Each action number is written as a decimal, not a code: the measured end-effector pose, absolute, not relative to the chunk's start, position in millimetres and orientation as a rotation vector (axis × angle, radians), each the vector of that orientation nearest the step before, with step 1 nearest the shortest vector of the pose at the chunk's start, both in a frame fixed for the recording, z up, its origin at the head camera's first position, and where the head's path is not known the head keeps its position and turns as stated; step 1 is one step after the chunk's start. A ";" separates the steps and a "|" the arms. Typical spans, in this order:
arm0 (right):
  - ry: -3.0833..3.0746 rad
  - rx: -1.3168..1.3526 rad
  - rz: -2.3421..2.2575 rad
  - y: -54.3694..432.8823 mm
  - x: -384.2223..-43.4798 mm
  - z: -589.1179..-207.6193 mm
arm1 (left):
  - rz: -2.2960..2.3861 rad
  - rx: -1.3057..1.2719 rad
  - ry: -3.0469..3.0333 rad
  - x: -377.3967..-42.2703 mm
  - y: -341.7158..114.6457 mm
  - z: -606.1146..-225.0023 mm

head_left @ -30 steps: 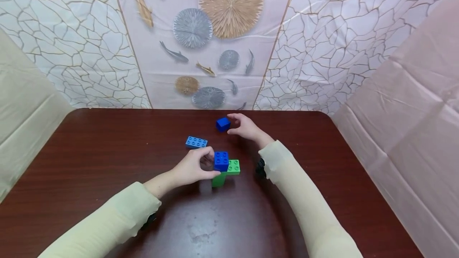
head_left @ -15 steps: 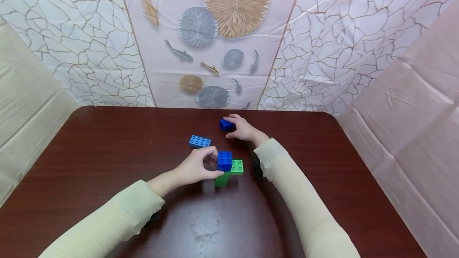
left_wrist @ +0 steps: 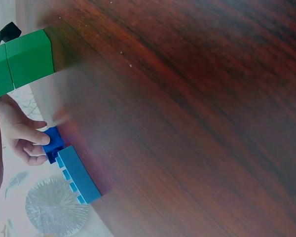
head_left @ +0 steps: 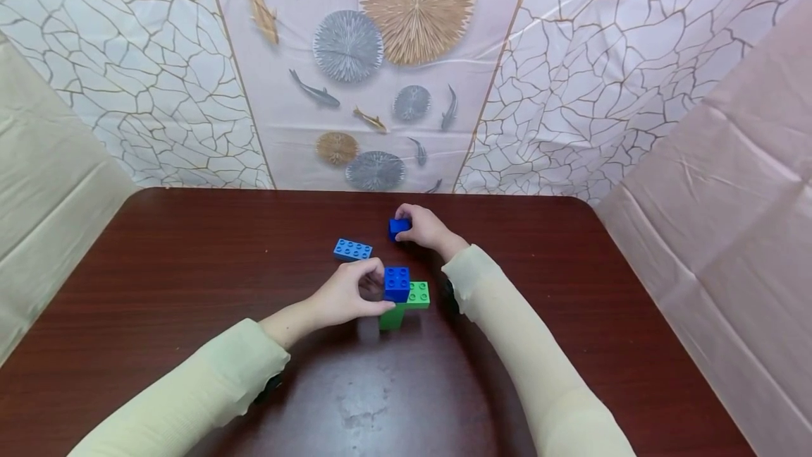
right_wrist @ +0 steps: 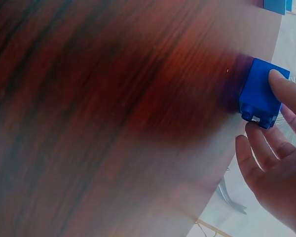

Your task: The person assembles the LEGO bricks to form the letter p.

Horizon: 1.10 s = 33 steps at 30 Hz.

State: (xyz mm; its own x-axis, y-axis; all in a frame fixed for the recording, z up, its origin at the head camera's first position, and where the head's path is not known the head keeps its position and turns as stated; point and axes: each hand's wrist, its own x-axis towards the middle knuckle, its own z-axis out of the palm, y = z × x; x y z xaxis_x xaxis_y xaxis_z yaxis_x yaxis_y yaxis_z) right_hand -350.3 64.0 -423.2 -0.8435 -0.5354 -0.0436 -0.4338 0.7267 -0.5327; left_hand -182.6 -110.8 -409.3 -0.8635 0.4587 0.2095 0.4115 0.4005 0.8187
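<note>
1. The left hand (head_left: 345,295) is being reached in from the lower left of the head frame, its thumb and fingers being curved into a C round the left side of the stack (head_left: 390,319), just below the frame's middle; the top brick (head_left: 397,285) is being gripped.
2. The right hand (head_left: 428,226) is being reached up from the lower right to just above centre; the far brick (head_left: 398,228) is being pinched narrowly between thumb and fingers.
3. At the right of the right wrist frame, the thumb is being laid on one face of the far brick, while two studs are being shown at its lower end.
4. Two dark blue bricks are being held, one by each hand.
5. One light brick (head_left: 352,250), its eight studs being turned up, is being borne by the table (head_left: 209,259) left of the far brick.
6. Two green pieces, being divided by a seam, are being shown at the upper left of the left wrist frame.
</note>
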 end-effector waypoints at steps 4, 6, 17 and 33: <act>2.740 -0.731 -0.710 62.7 -348.1 -423.2 | 1.491 0.799 2.585 -181.8 -110.7 -408.4; 2.742 -0.714 -0.671 62.7 -347.1 -423.5 | 1.492 0.796 2.581 -181.4 -110.4 -408.0; 2.721 -0.644 -0.774 66.3 -343.2 -418.6 | 1.473 0.806 2.582 -182.7 -110.6 -408.0; 2.667 -0.700 -1.035 82.0 -329.2 -400.4 | 1.346 0.867 2.562 -190.9 -108.5 -403.4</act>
State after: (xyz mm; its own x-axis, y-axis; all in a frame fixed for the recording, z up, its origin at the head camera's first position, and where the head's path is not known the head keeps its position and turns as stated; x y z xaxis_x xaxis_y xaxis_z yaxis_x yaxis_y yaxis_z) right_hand -329.2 82.0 -400.4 -0.8691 -0.4946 -0.0112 -0.3575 0.6436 -0.6768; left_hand -190.9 -108.5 -403.4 -0.8286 0.5386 0.1528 0.4313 0.4401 0.7876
